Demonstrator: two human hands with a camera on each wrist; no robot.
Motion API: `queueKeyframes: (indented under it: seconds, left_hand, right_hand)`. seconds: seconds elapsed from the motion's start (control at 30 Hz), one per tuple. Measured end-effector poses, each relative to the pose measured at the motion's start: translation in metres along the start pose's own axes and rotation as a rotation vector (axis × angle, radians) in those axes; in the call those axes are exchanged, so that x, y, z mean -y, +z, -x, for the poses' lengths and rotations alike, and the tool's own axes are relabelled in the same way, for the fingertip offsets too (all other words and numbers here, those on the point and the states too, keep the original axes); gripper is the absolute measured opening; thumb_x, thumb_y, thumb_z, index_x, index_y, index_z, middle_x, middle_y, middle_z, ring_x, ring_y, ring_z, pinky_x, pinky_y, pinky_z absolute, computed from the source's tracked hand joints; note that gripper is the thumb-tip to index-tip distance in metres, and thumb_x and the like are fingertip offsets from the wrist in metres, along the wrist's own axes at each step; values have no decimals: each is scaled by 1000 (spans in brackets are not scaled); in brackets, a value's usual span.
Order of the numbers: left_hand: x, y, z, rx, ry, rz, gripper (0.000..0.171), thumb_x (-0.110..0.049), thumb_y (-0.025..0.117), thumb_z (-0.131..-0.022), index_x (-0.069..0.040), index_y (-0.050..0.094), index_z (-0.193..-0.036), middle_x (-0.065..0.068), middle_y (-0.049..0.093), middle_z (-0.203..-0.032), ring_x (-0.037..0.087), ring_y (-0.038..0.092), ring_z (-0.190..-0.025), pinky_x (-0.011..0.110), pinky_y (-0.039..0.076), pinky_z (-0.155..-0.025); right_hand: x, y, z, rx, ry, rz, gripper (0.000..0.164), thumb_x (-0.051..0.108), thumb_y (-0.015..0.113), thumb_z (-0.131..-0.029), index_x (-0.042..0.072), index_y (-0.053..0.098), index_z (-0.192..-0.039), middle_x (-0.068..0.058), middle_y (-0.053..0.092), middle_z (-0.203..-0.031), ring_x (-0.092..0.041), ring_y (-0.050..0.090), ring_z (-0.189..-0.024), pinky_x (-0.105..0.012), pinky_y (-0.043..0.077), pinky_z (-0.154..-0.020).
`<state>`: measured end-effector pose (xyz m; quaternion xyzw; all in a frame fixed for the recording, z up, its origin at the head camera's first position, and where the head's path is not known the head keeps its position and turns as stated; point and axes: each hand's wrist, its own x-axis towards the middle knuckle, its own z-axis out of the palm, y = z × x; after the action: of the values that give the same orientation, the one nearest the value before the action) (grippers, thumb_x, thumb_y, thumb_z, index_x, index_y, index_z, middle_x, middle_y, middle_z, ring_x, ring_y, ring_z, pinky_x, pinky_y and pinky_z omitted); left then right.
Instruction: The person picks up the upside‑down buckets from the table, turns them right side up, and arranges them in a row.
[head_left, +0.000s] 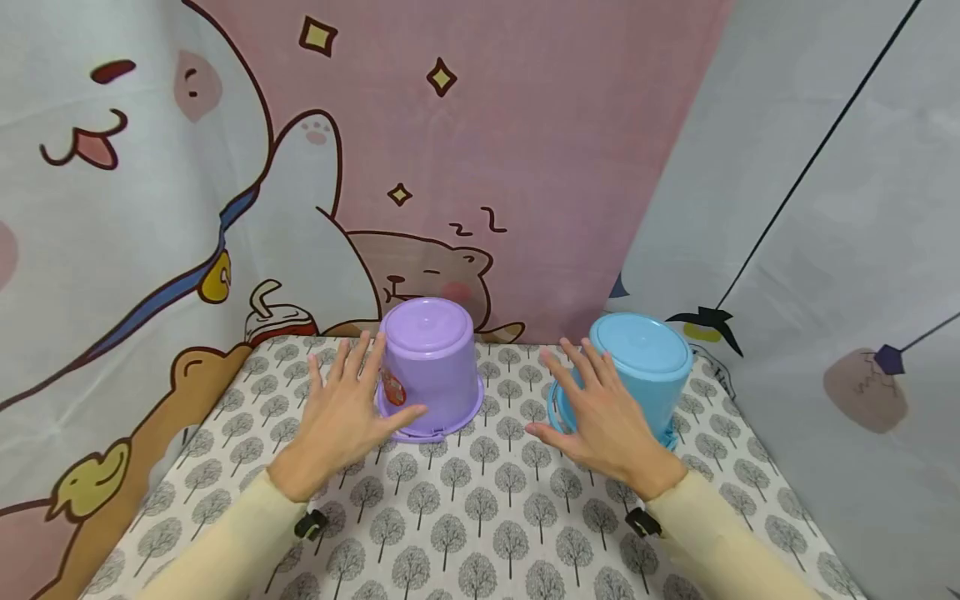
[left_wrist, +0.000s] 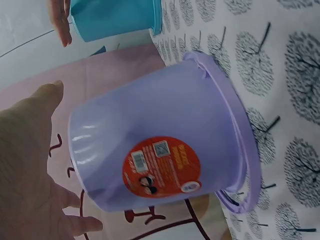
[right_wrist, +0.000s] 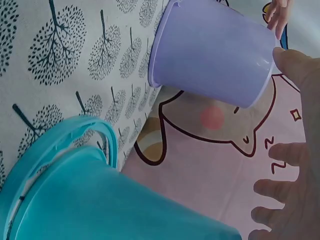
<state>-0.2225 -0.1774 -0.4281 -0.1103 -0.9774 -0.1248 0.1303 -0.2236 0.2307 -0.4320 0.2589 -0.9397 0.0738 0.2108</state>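
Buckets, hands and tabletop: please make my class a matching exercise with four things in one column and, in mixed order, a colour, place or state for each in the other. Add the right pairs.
Things:
1. Purple bucket
2. Tablecloth
3. Sticker
4. Blue bucket

Colour, place or state:
A. Red, on a bucket's side
B. Upside down, nearer the right hand
C. Upside down, nearer the left hand
D. White with a grey print

Right pairs: 1-C, 2-D, 3-A, 4-B
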Motion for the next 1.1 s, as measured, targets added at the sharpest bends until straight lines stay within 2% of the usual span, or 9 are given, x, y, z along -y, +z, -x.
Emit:
queueKeyframes:
  seconds: [0.17, 0.27, 0.37, 0.5, 0.6, 0.83, 1.0, 1.1]
  left_hand:
    - [13, 6, 2, 12, -3, -11, 133, -96, 62, -97, -16, 10, -189, 23, 14, -195, 59, 18, -179, 91, 0, -139]
    - [20, 10, 3, 15, 8, -6, 131, -95, 63, -98, -16, 11, -189, 25, 18, -194, 62, 23, -176, 94, 2, -137]
    - [26, 14, 4, 20, 16, 0, 129, -93, 64, -99, -15, 14, -189, 26, 21, -193, 64, 27, -174, 96, 3, -136]
    - [31, 19, 5, 44, 19, 4, 127, -91, 64, -100, -13, 16, -188, 24, 24, -192, 64, 27, -174, 95, 3, -135]
    - [35, 24, 6, 77, 14, 13, 127, -91, 64, -100, -11, 18, -187, 22, 23, -193, 63, 26, -175, 94, 3, -136]
    - [43, 33, 7, 152, 14, 42, 129, -90, 67, -99, -9, 19, -187, 22, 22, -193, 61, 28, -175, 95, 6, -135]
    - [48, 41, 8, 178, 8, 59, 129, -85, 75, -97, -10, 21, -187, 24, 29, -191, 61, 31, -174, 94, 5, -137]
    - [51, 46, 9, 192, 11, 74, 132, -84, 80, -94, -9, 24, -186, 26, 32, -190, 63, 34, -172, 95, 7, -136]
  right_hand:
    - [2, 6, -7, 6, -35, -21, 113, 76, 82, -97, 18, 39, -183, -23, 36, -190, -55, 31, -177, -73, 30, -146]
    - [3, 10, -11, 17, -54, -49, 110, 74, 82, -98, 17, 41, -182, -24, 38, -189, -54, 33, -176, -73, 36, -144]
    - [4, 15, -14, 46, -60, -81, 107, 73, 81, -100, 18, 40, -183, -23, 37, -189, -53, 33, -176, -74, 45, -138]
    - [5, 23, -18, 93, -46, -116, 105, 72, 80, -101, 22, 38, -184, -20, 34, -191, -50, 31, -178, -77, 59, -122]
    - [6, 30, -22, 132, -38, -147, 106, 71, 80, -101, 25, 34, -185, -17, 32, -192, -49, 28, -180, -81, 59, -119]
    - [5, 50, -34, 206, -53, -198, 107, 76, 76, -103, 27, 30, -186, -12, 28, -195, -49, 31, -179, -83, 48, -129]
    - [4, 65, -42, 276, -31, -230, 109, 79, 75, -102, 34, 24, -188, -8, 24, -197, -45, 31, -179, -82, 50, -128]
    - [6, 72, -46, 302, -22, -233, 111, 78, 78, -102, 34, 24, -188, -8, 24, -196, -45, 33, -179, -80, 54, -126]
